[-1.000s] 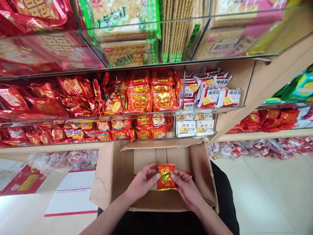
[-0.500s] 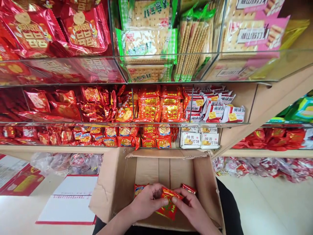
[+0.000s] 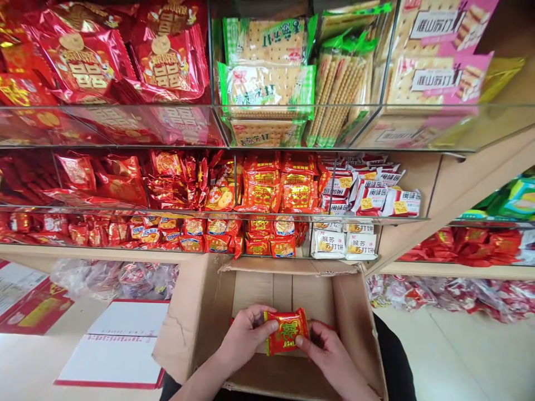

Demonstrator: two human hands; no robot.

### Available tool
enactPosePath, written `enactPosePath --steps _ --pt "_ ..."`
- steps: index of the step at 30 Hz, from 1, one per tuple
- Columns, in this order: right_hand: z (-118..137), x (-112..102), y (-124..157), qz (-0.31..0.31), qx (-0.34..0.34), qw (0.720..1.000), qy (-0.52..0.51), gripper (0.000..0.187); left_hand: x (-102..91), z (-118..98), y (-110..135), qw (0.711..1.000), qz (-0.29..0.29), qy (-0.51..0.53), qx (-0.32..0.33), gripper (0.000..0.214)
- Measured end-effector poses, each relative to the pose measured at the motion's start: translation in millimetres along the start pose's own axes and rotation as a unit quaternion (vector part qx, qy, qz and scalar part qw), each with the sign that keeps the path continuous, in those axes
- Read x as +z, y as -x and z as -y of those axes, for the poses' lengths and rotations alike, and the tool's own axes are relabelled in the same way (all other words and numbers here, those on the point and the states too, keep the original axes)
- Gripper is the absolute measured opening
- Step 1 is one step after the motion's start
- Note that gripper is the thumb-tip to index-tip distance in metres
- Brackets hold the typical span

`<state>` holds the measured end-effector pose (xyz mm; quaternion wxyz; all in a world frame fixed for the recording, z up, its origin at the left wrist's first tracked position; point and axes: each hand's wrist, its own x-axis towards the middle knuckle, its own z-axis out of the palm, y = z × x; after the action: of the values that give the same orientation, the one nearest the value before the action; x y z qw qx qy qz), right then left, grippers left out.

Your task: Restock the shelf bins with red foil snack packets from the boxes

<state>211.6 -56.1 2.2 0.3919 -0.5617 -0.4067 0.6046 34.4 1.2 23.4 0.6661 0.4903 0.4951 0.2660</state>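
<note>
Over the open cardboard box (image 3: 355, 328), both my hands grip one small red snack packet (image 3: 287, 332) with gold and green print. My left hand (image 3: 246, 338) pinches its left end, the thumb lying on the front. At its lower right corner, my right hand (image 3: 325, 352) holds it between thumb and fingers. The packet's printed face is turned up toward me. Slivers of other red packets show in the box behind my hands, mostly hidden.
Ahead stand shelves with clear fronts. They hold red biscuit packets (image 3: 90, 64), green-edged cracker packs (image 3: 267, 86) and white cracker packets (image 3: 361, 245). Plastic bags of packets (image 3: 426, 295) lie under the bottom shelf. A flattened white-and-red board (image 3: 111, 356) rests on the floor at left.
The red packet has been turned from a slant to nearly level and raised slightly. My left hand has shifted to its left end. The view has tilted up a little.
</note>
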Motion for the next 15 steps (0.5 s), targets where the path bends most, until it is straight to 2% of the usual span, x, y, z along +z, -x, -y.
enactPosePath --steps 3,6,9,11,13,15 --pt "4 -1 -2 -0.043 0.002 0.999 -0.014 0.030 -0.6 -2 -3 0.999 -0.006 0.023 0.030 0.033" --pt "16 -13 -6 -0.112 -0.004 0.990 -0.086 0.030 -5.7 1 -4 0.999 -0.041 0.020 0.020 0.033" --pt "35 -31 -16 -0.174 -0.025 0.971 -0.165 0.032 -23.3 6 -5 0.997 -0.076 -0.030 0.013 0.033" --pt "49 -44 -26 -0.194 -0.044 0.964 -0.175 0.035 -42.7 7 -5 0.987 -0.118 -0.090 0.057 0.030" --pt "61 -55 -38 -0.206 -0.070 0.964 -0.152 0.036 -65.2 4 -5 0.950 -0.202 -0.197 0.132 0.026" --pt "68 -64 -51 -0.214 -0.093 0.966 -0.113 0.037 -86.0 -1 -7 0.873 -0.290 -0.323 0.222 0.021"
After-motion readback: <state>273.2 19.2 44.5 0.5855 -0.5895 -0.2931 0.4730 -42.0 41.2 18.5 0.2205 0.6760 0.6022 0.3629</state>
